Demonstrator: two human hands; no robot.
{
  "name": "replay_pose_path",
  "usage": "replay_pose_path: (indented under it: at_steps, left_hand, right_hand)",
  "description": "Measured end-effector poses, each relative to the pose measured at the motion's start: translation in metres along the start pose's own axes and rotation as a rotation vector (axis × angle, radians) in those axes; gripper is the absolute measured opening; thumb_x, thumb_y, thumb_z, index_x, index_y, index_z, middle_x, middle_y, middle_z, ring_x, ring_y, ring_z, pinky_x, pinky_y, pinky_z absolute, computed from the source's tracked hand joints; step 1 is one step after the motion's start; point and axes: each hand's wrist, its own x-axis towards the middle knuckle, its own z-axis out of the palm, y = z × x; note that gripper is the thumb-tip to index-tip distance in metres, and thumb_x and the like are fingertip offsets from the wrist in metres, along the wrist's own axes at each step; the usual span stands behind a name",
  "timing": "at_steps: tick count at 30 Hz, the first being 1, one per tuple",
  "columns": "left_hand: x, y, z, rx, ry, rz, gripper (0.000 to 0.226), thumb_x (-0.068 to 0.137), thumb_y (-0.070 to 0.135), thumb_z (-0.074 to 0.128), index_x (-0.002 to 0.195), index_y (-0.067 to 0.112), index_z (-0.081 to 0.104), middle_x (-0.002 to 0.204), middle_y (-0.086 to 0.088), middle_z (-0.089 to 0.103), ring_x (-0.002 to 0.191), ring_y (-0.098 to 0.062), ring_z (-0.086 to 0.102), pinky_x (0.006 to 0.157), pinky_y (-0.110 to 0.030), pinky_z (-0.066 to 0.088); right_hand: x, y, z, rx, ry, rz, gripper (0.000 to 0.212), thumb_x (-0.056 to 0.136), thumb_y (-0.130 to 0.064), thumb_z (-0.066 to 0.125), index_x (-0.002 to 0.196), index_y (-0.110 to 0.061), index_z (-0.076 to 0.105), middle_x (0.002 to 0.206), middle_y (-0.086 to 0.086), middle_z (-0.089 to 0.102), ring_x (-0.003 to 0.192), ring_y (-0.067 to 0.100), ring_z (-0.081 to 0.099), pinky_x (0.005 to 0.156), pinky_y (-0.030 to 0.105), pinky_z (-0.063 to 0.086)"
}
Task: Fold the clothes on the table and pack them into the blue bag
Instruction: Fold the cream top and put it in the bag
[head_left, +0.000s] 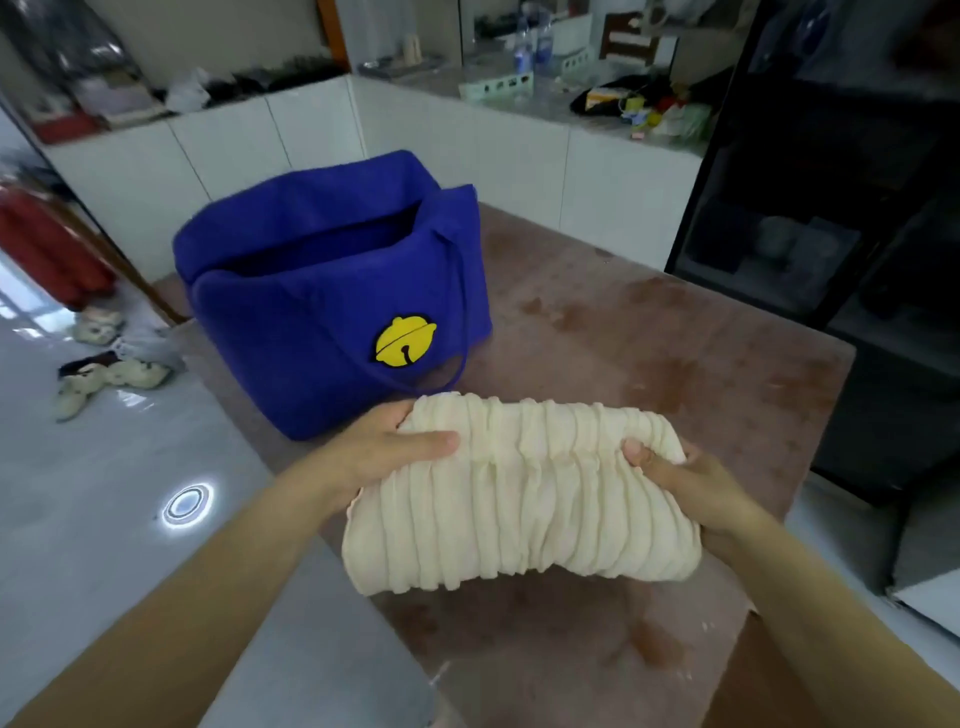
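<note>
A folded cream ribbed garment (524, 493) is held above the reddish-brown table (649, 332), just in front of the blue bag. My left hand (395, 447) grips its left end, thumb on top. Its right end is gripped by my right hand (675, 473), thumb pressed into the fabric. The blue felt bag (322, 291) stands open on the table's far left, with a yellow bell patch (405, 340) on its front and a strap hanging down. The bag's inside is dark; its contents are not visible.
White low cabinets (260, 135) with clutter on top run behind the table. A dark glass-fronted cabinet (831, 208) stands at the right. Slippers (109, 374) lie on the glossy floor at left. A brown cardboard edge (779, 686) sits at the table's near right corner.
</note>
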Motion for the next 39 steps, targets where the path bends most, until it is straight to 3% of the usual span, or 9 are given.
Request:
replay_pose_path:
  at_steps: [5, 12, 16, 19, 22, 24, 28, 32, 39]
  left_hand:
    - [0.007, 0.079, -0.061, 0.152, 0.077, 0.230, 0.024, 0.076, 0.030, 0.074, 0.098, 0.031, 0.064, 0.088, 0.014, 0.073, 0.081, -0.003, 0.068, 0.066, -0.019, 0.050]
    - [0.048, 0.198, -0.205, 0.311, 0.382, 0.474, 0.018, 0.084, 0.033, 0.066, 0.100, 0.031, 0.058, 0.085, 0.019, 0.060, 0.073, 0.005, 0.060, 0.058, -0.012, 0.047]
    - [0.093, 0.198, -0.275, 0.347, 0.433, 0.447, 0.037, 0.082, 0.035, 0.068, 0.115, 0.026, 0.053, 0.098, 0.012, 0.061, 0.090, -0.006, 0.059, 0.083, -0.032, 0.049]
    - [0.132, 0.162, -0.300, 0.465, 0.406, 0.376, 0.028, 0.082, 0.034, 0.069, 0.104, 0.021, 0.056, 0.092, 0.010, 0.060, 0.082, -0.004, 0.057, 0.070, -0.023, 0.047]
    - [0.165, 0.125, -0.300, 0.542, 0.269, 0.272, 0.015, 0.084, 0.029, 0.069, 0.088, 0.027, 0.055, 0.085, 0.015, 0.056, 0.079, -0.002, 0.055, 0.057, -0.008, 0.039]
    - [0.188, 0.098, -0.296, 0.601, 0.194, 0.167, 0.021, 0.084, 0.031, 0.068, 0.097, 0.023, 0.054, 0.091, 0.013, 0.057, 0.092, -0.010, 0.057, 0.060, -0.005, 0.038]
    - [0.225, 0.054, -0.284, 0.684, 0.046, -0.171, 0.057, 0.087, 0.041, 0.061, 0.133, 0.011, 0.045, 0.125, 0.001, 0.051, 0.115, -0.021, 0.051, 0.094, -0.028, 0.043]
    - [0.244, 0.027, -0.276, 0.810, -0.065, -0.409, 0.055, 0.095, 0.038, 0.045, 0.144, 0.016, 0.031, 0.141, -0.009, 0.043, 0.124, -0.025, 0.045, 0.103, -0.032, 0.037]
    - [0.239, -0.004, -0.290, 1.128, -0.101, -0.559, 0.069, 0.094, 0.038, 0.047, 0.148, 0.011, 0.013, 0.148, -0.011, 0.031, 0.130, -0.025, 0.039, 0.106, -0.036, 0.035]
  right_hand:
    - [0.033, -0.099, 0.021, -0.105, 0.056, -0.214, 0.086, 0.027, -0.079, 0.076, 0.099, -0.033, 0.068, 0.096, -0.009, 0.074, 0.089, 0.012, 0.070, 0.078, 0.033, 0.054]
    - [0.122, -0.272, 0.109, -0.107, 0.134, -0.478, 0.028, 0.074, -0.050, 0.072, 0.095, -0.032, 0.063, 0.094, -0.013, 0.070, 0.081, 0.001, 0.068, 0.069, 0.022, 0.054]
    - [0.188, -0.320, 0.170, -0.215, 0.140, -0.655, 0.038, 0.081, -0.036, 0.071, 0.114, -0.020, 0.060, 0.102, -0.011, 0.063, 0.092, 0.003, 0.060, 0.074, 0.018, 0.048]
    - [0.245, -0.318, 0.207, -0.442, 0.151, -0.674, 0.036, 0.079, -0.038, 0.073, 0.110, -0.022, 0.061, 0.099, -0.010, 0.061, 0.093, 0.008, 0.058, 0.072, 0.020, 0.042]
    - [0.292, -0.295, 0.241, -0.800, 0.024, -0.615, 0.032, 0.078, -0.040, 0.073, 0.102, -0.022, 0.060, 0.104, -0.003, 0.062, 0.101, 0.018, 0.057, 0.079, 0.027, 0.040]
    - [0.315, -0.275, 0.259, -1.081, -0.090, -0.537, 0.042, 0.080, -0.042, 0.070, 0.112, -0.017, 0.057, 0.117, 0.002, 0.060, 0.109, 0.022, 0.054, 0.087, 0.031, 0.041]
    - [0.351, -0.238, 0.285, -1.371, -0.319, -0.320, 0.048, 0.083, -0.043, 0.066, 0.121, -0.016, 0.054, 0.122, 0.002, 0.057, 0.108, 0.023, 0.054, 0.092, 0.034, 0.044]
    - [0.381, -0.218, 0.301, -1.385, -0.551, -0.053, 0.041, 0.088, -0.042, 0.058, 0.121, -0.019, 0.056, 0.121, 0.003, 0.059, 0.106, 0.023, 0.056, 0.096, 0.041, 0.046]
    - [0.405, -0.173, 0.313, -1.612, -0.472, 0.117, 0.094, 0.084, -0.055, 0.060, 0.151, -0.016, 0.006, 0.152, 0.007, 0.027, 0.131, 0.028, 0.037, 0.106, 0.040, 0.038]
